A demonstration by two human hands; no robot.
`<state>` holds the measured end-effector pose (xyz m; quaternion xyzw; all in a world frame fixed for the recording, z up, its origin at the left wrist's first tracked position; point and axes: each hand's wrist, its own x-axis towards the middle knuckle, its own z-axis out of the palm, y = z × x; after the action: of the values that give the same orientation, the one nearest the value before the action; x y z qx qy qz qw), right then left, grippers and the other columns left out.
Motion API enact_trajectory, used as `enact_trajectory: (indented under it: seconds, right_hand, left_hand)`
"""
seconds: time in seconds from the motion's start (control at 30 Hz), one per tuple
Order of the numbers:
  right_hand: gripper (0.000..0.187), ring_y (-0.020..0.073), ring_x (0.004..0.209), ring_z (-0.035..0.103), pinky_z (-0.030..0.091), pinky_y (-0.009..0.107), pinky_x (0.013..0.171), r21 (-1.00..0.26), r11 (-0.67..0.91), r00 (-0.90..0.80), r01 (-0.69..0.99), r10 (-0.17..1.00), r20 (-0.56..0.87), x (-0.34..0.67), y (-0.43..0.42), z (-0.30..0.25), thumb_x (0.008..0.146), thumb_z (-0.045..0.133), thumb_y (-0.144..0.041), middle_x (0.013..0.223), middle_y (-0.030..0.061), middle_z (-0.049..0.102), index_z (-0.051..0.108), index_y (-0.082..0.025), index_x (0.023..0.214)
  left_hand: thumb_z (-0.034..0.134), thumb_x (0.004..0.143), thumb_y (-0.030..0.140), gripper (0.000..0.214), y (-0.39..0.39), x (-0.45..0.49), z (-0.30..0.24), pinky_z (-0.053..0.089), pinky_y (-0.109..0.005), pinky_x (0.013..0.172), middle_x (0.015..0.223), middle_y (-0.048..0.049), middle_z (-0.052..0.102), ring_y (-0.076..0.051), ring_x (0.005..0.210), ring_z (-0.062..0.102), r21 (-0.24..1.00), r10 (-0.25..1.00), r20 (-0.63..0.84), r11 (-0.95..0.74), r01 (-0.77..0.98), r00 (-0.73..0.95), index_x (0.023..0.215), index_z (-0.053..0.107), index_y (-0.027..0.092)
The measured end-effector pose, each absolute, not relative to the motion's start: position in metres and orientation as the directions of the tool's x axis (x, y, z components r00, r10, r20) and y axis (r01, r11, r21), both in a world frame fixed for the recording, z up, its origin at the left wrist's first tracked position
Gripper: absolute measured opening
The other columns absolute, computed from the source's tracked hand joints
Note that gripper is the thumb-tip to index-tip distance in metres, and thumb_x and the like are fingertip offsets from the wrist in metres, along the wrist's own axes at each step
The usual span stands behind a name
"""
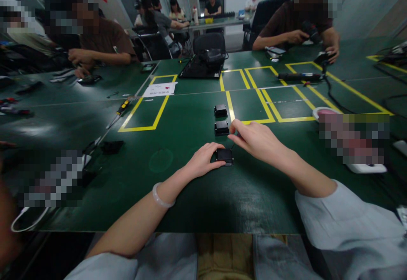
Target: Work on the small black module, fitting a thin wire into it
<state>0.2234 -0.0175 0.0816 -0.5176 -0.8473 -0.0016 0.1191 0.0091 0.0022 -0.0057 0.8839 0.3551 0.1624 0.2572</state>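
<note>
Black, flat, nearly square piece (pixel 225 156): it lies on the shiny dark green surface (pixel 206 203), in front of the person, between the finger and thumb of one hand and just below the tips of the other.
Left hand (pixel 205 159): it comes in from the left side. Its fingers are clamped on the black piece, with a pointing finger at the far edge and the thumb at the near edge.
Right hand (pixel 256 138): it is up past the far right corner of the piece. Its fingers are bent, with the tips close together. Something thin and dark shows under them, but it is too small to tell if they pinch it.
Two small black boxy parts: they sit in a row past the piece. The near one (pixel 221 127) is just beside the right fingers, and the far one (pixel 220 110) is behind it.
Pale round bracelet (pixel 157 196): it is on the left wrist.
Yellow tape lines (pixel 230 106): they make boxes on the green, behind the black parts.
Yellow and black screwdriver (pixel 123 107): it lies off to the left, well apart from both hands.
</note>
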Motion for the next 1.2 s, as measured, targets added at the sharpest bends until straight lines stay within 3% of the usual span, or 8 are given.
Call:
enact_trajectory:
  seconds: [0.23,0.47,1.2]
  right_hand:
    - [0.020,0.0162,0.062,0.056,0.024,0.027,0.056,-0.136,0.468,-0.440,0.873,0.877,0.194,0.2232,-0.0187,0.0828,0.092,0.040,-0.027,0.077,0.0024,0.066,0.048,-0.019,0.109]
    - [0.020,0.0173,0.065,0.058,0.025,0.027,0.057,-0.133,0.470,-0.439,0.873,0.874,0.208,0.2227,-0.0190,0.0828,0.095,0.040,-0.035,0.076,0.0030,0.066,0.048,-0.019,0.105]
    - [0.020,0.0167,0.064,0.057,0.025,0.027,0.056,-0.142,0.483,-0.450,0.864,0.868,0.212,0.2240,-0.0172,0.0793,0.093,0.039,-0.028,0.077,0.0030,0.066,0.048,-0.019,0.108]
  left_hand:
    - [0.065,0.086,0.039,0.038,0.0023,0.0092,-0.0062,0.045,-0.035,0.089,0.114,-0.0048,0.060,-0.023,0.104,0.056,0.574,0.709,0.118,-0.620,0.534,0.696,0.117,0.052,0.022]
    - [0.064,0.086,0.039,0.037,0.0021,0.0094,-0.0051,0.045,-0.036,0.088,0.114,-0.0055,0.061,-0.024,0.103,0.056,0.572,0.709,0.112,-0.619,0.538,0.696,0.116,0.053,0.021]
    - [0.064,0.086,0.040,0.037,0.0023,0.0091,-0.0050,0.044,-0.036,0.090,0.115,-0.0056,0.060,-0.024,0.105,0.056,0.576,0.709,0.111,-0.617,0.537,0.696,0.117,0.052,0.022]
